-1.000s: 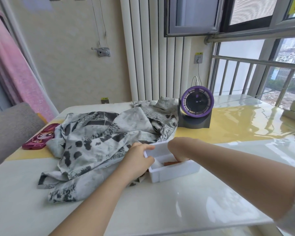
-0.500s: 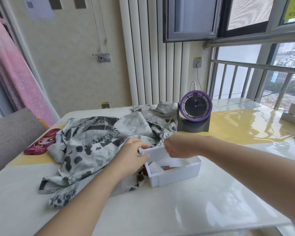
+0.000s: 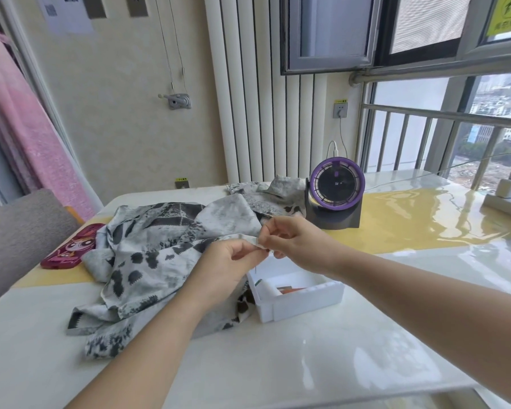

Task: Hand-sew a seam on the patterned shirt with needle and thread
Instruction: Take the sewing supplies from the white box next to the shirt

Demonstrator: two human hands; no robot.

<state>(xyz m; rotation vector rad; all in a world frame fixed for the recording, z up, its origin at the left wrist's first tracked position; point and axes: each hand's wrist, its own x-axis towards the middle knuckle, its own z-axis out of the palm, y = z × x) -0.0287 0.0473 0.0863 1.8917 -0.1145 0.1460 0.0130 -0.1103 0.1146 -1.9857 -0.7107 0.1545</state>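
The grey and black patterned shirt (image 3: 160,255) lies crumpled on the white table (image 3: 248,364). My left hand (image 3: 227,267) pinches a raised edge of the shirt above the white plastic box (image 3: 301,299). My right hand (image 3: 298,246) meets it from the right and pinches the same fabric edge. A thin dark thread (image 3: 256,268) hangs down from the pinched edge toward the box. I cannot make out the needle between the fingers.
A purple and black desk fan (image 3: 335,199) stands behind my hands on the yellow table runner (image 3: 425,225). A red phone (image 3: 71,250) lies at the left by the grey chair (image 3: 15,231). A power strip (image 3: 508,202) sits at the far right.
My right hand has come up out of the white box. My left hand has left the box rim, and both hands have lifted the shirt edge above the box.
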